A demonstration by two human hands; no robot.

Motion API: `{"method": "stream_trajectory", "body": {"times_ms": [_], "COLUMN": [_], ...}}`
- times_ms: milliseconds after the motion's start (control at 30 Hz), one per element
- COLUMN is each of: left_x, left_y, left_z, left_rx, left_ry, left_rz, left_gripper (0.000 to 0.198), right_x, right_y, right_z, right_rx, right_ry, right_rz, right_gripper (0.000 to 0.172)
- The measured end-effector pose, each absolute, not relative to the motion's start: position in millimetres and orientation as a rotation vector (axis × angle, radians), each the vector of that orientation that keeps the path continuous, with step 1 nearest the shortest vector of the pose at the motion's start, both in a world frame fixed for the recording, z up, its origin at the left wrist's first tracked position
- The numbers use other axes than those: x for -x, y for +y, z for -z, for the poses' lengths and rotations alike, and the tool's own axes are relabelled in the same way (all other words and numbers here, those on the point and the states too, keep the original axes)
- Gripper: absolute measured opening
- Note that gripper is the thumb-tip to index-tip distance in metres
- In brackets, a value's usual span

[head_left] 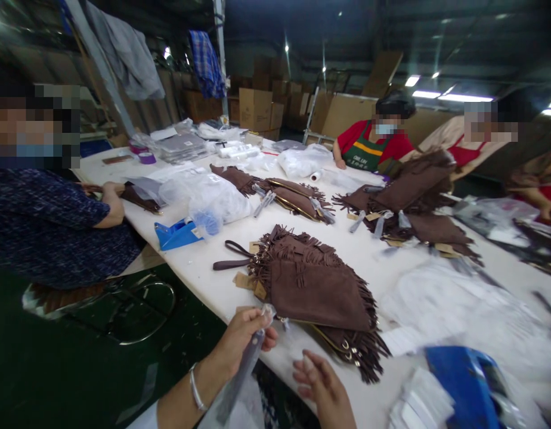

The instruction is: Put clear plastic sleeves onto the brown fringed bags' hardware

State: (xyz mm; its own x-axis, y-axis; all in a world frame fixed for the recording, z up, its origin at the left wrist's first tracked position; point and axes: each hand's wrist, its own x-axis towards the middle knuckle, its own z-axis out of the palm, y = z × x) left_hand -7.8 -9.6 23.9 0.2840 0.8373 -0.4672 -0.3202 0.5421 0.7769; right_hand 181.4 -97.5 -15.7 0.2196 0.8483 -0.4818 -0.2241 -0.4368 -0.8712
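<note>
The left hand [240, 341] pinches a clear plastic sleeve [241, 370] at seven o'clock from the brown fringed bags [318, 289]. The right hand [322, 386] hovers, fingers apart. Pinching near the top should hold it steady.

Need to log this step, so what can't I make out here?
Head view:
1. Sleeve in left hand: contents blurred.
2. Right hand: wrist cut off by the bottom edge.
3. Tags on the bags: print too small to read.
4. Blue object: blurred and cut off by the bottom edge.
</note>
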Motion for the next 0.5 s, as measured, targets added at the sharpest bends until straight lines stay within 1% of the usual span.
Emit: {"method": "stream_trajectory", "body": {"times_ms": [67,133,233,333,433,500], "left_x": [11,12,14,19,27,31], "left_y": [-7,-5,-3,-3,-3,-2], "left_z": [-32,-32,-25,-19,-18,-18], "left_rx": [-0.617,-0.596,-0.586,-0.587,-0.572,-0.571], "left_ry": [0.914,0.844,0.788,0.796,0.863,0.907], "left_rz": [-0.821,-0.786,-0.760,-0.758,-0.780,-0.786], "left_gripper": [0.026,0.023,0.021,0.024,0.032,0.033], "right_x": [-194,-198,-195,-193,-199,-208], "right_y": [-75,-51,-22,-5,2,6], "right_z": [2,-7,-9,-6,-13,-23], "right_rx": [1.507,1.447,1.274,1.167,1.098,1.039], "right_ry": [-0.507,-0.352,-0.113,-0.001,-0.015,-0.037], "right_rz": [-1.324,-1.332,-1.484,-1.471,-1.447,-1.434], "right_gripper": [0.069,0.066,0.052,0.036,0.030,0.028]}}
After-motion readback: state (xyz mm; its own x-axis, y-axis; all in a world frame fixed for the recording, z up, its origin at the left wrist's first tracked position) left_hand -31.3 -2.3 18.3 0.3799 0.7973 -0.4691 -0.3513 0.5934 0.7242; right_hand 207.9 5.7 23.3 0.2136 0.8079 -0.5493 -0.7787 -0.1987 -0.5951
